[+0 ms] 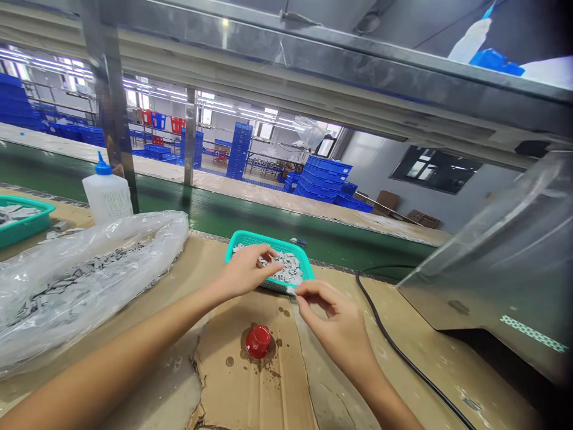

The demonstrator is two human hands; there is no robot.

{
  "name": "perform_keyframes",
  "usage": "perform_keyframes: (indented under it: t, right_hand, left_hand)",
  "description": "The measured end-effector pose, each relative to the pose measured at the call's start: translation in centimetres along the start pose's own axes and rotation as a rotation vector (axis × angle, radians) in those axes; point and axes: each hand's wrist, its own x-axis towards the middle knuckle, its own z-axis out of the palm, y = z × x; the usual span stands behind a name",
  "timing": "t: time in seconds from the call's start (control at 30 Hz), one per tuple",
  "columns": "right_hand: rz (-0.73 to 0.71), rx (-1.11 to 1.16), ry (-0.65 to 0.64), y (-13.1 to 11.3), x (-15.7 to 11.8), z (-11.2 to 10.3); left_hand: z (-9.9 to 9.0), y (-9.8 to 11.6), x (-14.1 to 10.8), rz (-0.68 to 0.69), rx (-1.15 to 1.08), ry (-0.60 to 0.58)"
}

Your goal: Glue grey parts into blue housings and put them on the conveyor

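My left hand (245, 272) lies over a teal plastic basket (268, 246), its fingertips among the small grey parts (286, 267) heaped inside. I cannot tell whether those fingers hold a piece. My right hand (333, 322) is at the basket's front rim, pinching a small grey part (292, 291) between thumb and forefinger. Below both hands, a red cap (258, 341) stands in a stained patch on torn cardboard (250, 382).
To the left lie a clear plastic bag of grey parts (89, 286), a white glue bottle with a blue nozzle (107, 194) and another teal basket (22, 221). A green conveyor belt (224, 215) runs behind, a black cable (394, 334) crosses the right, and a steel shelf (313, 60) spans overhead.
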Motion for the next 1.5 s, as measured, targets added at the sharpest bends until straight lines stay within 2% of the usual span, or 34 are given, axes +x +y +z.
perform_keyframes:
  t: [0.07,0.13,0.2,0.3,0.6,1.1,1.5]
  right_hand:
    - [0.018,0.038,-0.107,0.2,-0.8,0.1]
    - [0.015,0.048,-0.242,0.2,-1.5,0.4]
    - [0.004,0.041,-0.341,0.1,-1.9,0.8]
    - [-0.011,0.038,-0.397,0.1,-2.1,1.3]
    - [-0.085,0.055,-0.362,0.4,-2.4,1.7]
    - [-0.193,0.029,-0.327,0.2,-2.6,1.8]
    - [-0.163,-0.028,-0.285,0.1,-2.9,2.0]
  left_hand:
    - [-1.5,-1.6,0.6,0.065,0.158,0.135]
    - [-2.8,-3.4,1.0,0.085,0.283,0.216]
    - [-3.6,-5.1,1.3,0.097,0.380,0.239]
    - [-3.6,-6.3,1.4,0.146,0.493,0.218]
    - [-3.5,-6.7,1.4,0.216,0.612,0.223]
    - [-3.3,-6.8,1.3,0.214,0.678,0.221]
    - [-3.3,-6.8,1.3,0.222,0.697,0.220]
